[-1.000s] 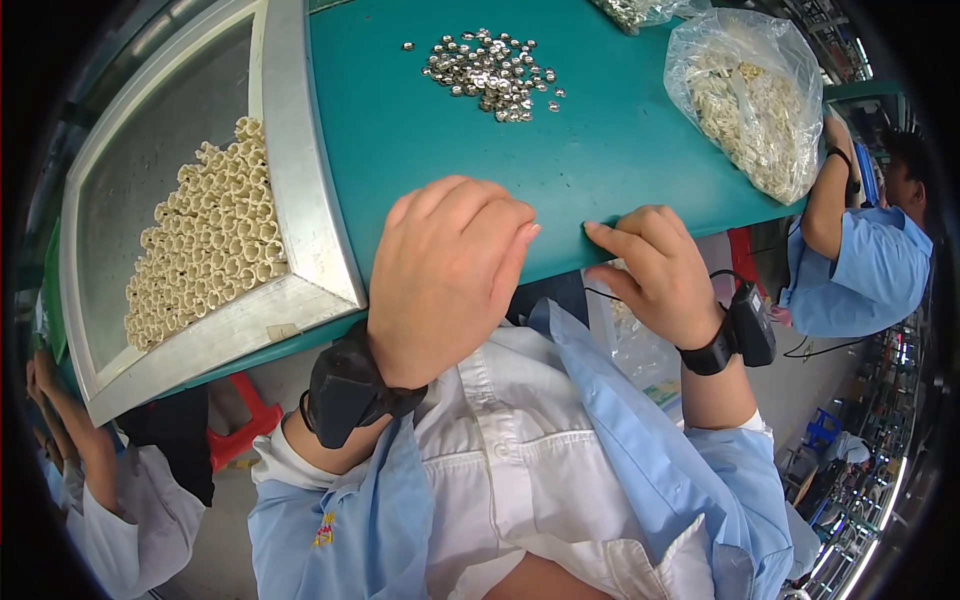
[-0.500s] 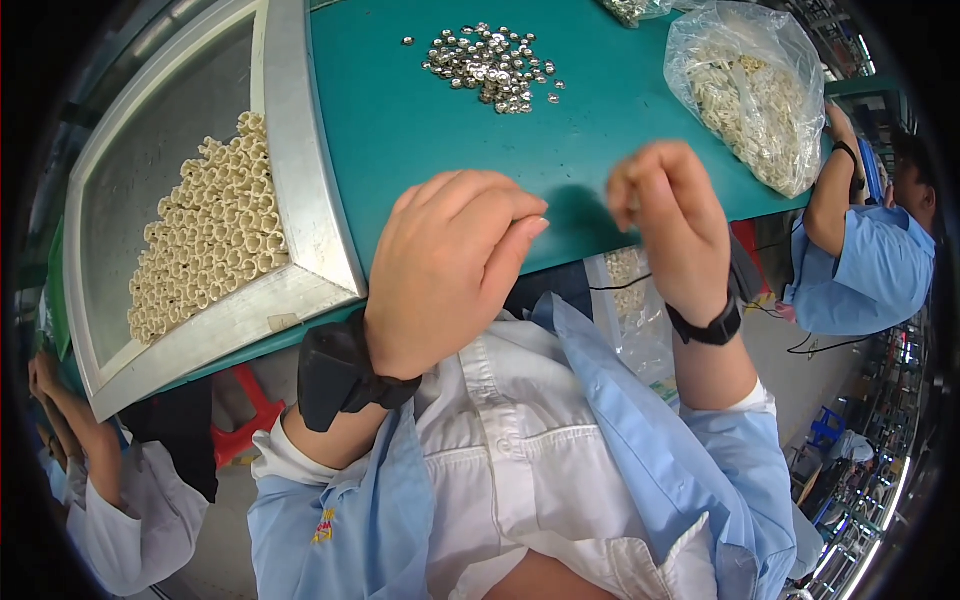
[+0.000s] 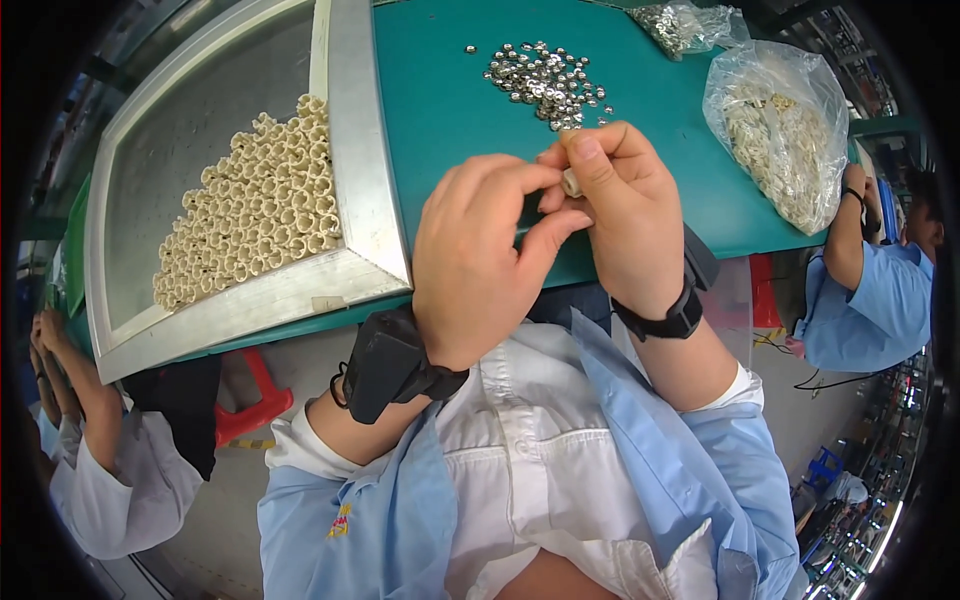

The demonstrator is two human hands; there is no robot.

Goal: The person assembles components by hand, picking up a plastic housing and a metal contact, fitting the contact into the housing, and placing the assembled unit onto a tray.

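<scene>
A small cream tubular piece [image 3: 571, 183], like the crown-rimmed ones on the left, is pinched between the thumb and fingers of my right hand [image 3: 637, 215]. My left hand [image 3: 480, 245] comes up against it from the left, its index fingertip at the piece. The left thumb stays apart from that finger, below the piece; the other left fingertips are partly hidden. Just beyond both hands lies a loose pile of small shiny metal caps [image 3: 548, 82] on the green tabletop [image 3: 430, 110].
At left, a metal-framed tray [image 3: 365, 170] holds many cream crown-rimmed pieces [image 3: 265, 205] standing packed together. Clear plastic bags of pale parts [image 3: 780, 130] and metal parts [image 3: 675, 28] lie at right. Co-workers sit on both sides, one in a blue sleeve [image 3: 868, 290]. A red stool [image 3: 250, 400] stands below.
My right hand has moved left to meet my left hand, and the cream piece now shows in its fingers. The left thumb and index finger have parted. The whole view has shifted.
</scene>
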